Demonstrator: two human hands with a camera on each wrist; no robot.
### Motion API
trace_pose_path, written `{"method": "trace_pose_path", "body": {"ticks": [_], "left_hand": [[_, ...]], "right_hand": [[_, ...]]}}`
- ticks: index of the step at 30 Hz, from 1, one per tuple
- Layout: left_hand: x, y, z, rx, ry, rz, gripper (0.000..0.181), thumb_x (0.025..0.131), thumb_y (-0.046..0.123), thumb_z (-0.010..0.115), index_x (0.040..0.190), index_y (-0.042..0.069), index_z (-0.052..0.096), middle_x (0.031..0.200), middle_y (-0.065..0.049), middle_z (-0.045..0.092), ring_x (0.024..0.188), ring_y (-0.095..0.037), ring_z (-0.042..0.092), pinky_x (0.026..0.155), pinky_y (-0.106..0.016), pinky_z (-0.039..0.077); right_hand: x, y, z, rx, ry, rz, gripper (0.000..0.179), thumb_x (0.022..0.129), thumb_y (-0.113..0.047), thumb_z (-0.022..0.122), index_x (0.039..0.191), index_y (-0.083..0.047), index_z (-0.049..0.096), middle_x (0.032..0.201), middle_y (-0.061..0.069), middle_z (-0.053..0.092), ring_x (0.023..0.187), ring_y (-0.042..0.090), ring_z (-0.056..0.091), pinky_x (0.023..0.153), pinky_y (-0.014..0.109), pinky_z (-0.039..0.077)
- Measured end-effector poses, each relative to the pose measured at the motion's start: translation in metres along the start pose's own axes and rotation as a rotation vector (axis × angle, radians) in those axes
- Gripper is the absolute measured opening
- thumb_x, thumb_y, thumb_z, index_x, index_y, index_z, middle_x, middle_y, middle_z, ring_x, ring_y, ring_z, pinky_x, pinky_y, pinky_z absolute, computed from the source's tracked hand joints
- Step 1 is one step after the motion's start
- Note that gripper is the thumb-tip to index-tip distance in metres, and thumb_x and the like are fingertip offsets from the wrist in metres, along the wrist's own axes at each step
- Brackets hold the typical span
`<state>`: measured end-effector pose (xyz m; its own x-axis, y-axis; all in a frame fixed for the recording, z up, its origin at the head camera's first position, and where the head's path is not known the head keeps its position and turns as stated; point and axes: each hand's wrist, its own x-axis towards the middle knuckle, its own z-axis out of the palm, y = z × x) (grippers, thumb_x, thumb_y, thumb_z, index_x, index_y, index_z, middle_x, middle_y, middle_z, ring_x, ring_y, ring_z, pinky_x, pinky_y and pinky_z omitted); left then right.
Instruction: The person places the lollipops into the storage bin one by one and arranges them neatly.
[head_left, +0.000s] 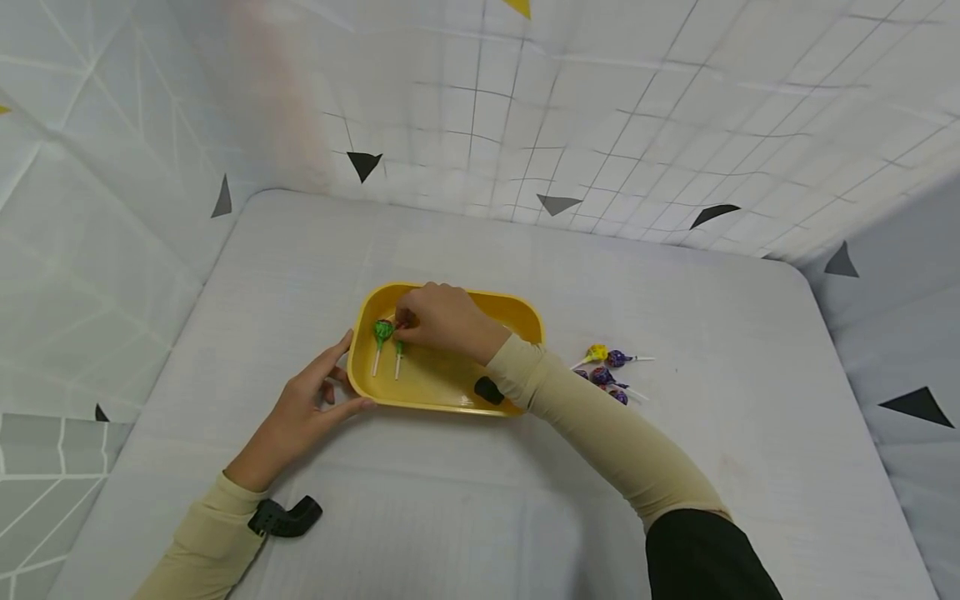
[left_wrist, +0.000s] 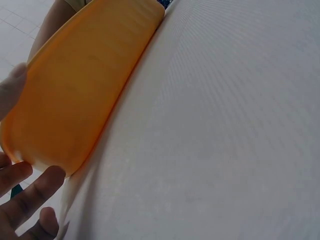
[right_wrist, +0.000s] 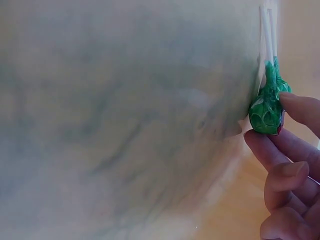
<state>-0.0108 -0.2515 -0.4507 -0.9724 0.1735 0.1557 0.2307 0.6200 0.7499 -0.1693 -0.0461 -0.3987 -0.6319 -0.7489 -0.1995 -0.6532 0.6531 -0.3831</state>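
A yellow tray (head_left: 450,407) lies on the white-covered table. My left hand (head_left: 303,408) grips its left front corner, thumb along the front wall and fingers at the left end; the left wrist view shows the fingertips (left_wrist: 52,175) against the tray's outside. Inside the tray, my right hand (head_left: 442,321) pinches a green-wrapped lollipop (head_left: 399,348) by its head, which the fingers partly cover in the head view. Just left of it lies another green lollipop (head_left: 383,330), its stick toward the front. In the right wrist view both green lollipops (right_wrist: 266,117) overlap, sticks side by side.
Right of the tray lies a loose group of lollipops, one yellow (head_left: 597,353) and several purple (head_left: 602,377), partly behind the right sleeve (head_left: 600,442). White sheets with dark triangles (head_left: 364,165) hang around the table.
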Motion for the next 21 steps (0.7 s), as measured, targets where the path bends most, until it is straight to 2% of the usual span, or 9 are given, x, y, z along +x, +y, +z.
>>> {"method": "trace_pose_path", "body": {"ticks": [13,21], "left_hand": [[-0.0003,-0.0003,0.0001,-0.006,0.0,-0.004,0.098,0.084,0.014,0.086,0.164,0.012,0.03,0.101,-0.007,0.066,0.075,-0.016,0.05,0.066,-0.026,0.045],[-0.0015,-0.0022,0.0002,-0.007,-0.001,0.0,0.097,0.085,0.014,0.086,0.164,0.012,0.03,0.102,-0.006,0.067,0.076,-0.016,0.051,0.066,-0.026,0.046]], "right_hand": [[-0.0011,0.0001,-0.0007,-0.018,-0.003,0.01,0.022,0.097,-0.038,0.074,0.107,-0.02,0.08,0.101,-0.008,0.078,0.084,0.007,0.068,0.071,0.025,0.056],[-0.0039,0.0009,-0.0018,-0.025,0.015,0.012,0.023,0.097,-0.039,0.074,0.108,-0.02,0.079,0.097,-0.008,0.076,0.079,0.008,0.064,0.066,0.024,0.053]]}}
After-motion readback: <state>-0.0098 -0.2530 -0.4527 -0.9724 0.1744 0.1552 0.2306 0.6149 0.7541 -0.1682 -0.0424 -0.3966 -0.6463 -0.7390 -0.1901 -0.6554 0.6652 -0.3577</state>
